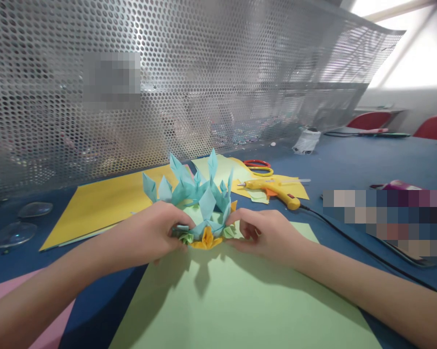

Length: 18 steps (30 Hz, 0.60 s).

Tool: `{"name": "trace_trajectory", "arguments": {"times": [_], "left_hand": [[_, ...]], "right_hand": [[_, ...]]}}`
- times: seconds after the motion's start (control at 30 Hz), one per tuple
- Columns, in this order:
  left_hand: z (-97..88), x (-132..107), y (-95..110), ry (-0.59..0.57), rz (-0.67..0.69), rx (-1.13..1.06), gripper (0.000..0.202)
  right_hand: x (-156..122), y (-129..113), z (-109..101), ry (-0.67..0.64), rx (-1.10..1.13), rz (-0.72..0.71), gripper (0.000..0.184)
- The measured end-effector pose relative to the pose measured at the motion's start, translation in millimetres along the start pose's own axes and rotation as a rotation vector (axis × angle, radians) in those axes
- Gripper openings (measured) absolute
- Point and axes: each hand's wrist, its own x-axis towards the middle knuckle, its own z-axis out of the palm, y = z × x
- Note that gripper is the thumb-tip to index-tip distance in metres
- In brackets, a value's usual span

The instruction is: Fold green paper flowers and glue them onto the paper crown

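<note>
A folded paper flower [198,198] with pale blue pointed petals and small yellow and green folds at its base rests on a light green paper sheet [236,300]. My left hand [154,230] grips its left lower edge, fingers curled around the base. From the other side, my right hand [264,232] pinches the flower's right lower edge with thumb and fingertips. Both hands touch the flower close to the sheet.
A yellow glue gun [272,189] with a black cord lies behind on yellow paper [109,203]. Scissors with red and yellow handles [258,166] lie farther back. Pink paper [7,295] sits at the near left. A perforated metal screen [203,82] walls off the blue table's [367,165] far side.
</note>
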Motion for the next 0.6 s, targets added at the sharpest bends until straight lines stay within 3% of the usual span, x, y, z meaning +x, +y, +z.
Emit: {"name": "trace_trajectory", "arguments": {"times": [0.6], "left_hand": [[0.0, 0.0, 2.7, -0.001, -0.004, 0.012, 0.025]], "right_hand": [[0.4, 0.0, -0.1, 0.001, -0.001, 0.008, 0.017]]}}
